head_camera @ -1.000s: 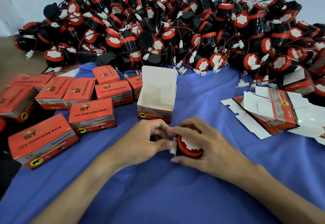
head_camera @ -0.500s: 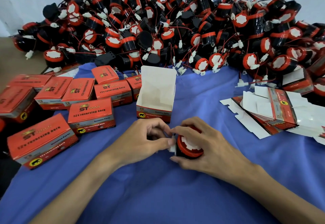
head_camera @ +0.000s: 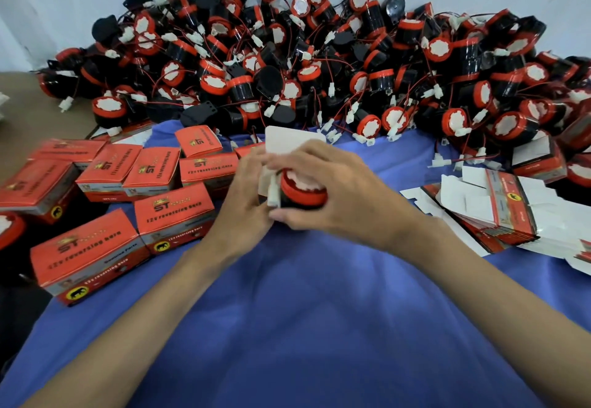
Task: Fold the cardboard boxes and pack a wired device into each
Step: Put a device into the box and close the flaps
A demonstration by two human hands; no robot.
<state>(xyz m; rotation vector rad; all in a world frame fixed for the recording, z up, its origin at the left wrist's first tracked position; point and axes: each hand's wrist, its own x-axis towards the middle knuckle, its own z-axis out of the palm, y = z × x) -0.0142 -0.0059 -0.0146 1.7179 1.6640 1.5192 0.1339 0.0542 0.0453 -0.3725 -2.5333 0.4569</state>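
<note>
My right hand (head_camera: 339, 196) grips a red-and-black wired device (head_camera: 302, 191) with a white face; its white connector (head_camera: 273, 191) sticks out at the device's left side. My left hand (head_camera: 243, 206) is curled against the connector and the wire, fingers pinching there. Both hands are in front of the open white-lined cardboard box (head_camera: 289, 139), whose raised flap shows above my fingers; the box's lower part is hidden. A big heap of the same devices (head_camera: 319, 65) fills the back of the table.
Several closed red boxes (head_camera: 172, 212) lie at the left on the blue cloth (head_camera: 303, 311). A stack of flat unfolded boxes (head_camera: 499, 212) lies at the right. A loose connector (head_camera: 439, 163) lies near the heap's front edge.
Both hands have carried the device away from me, up to the open box. The view has tilted, so the scene sits lower in the frame.
</note>
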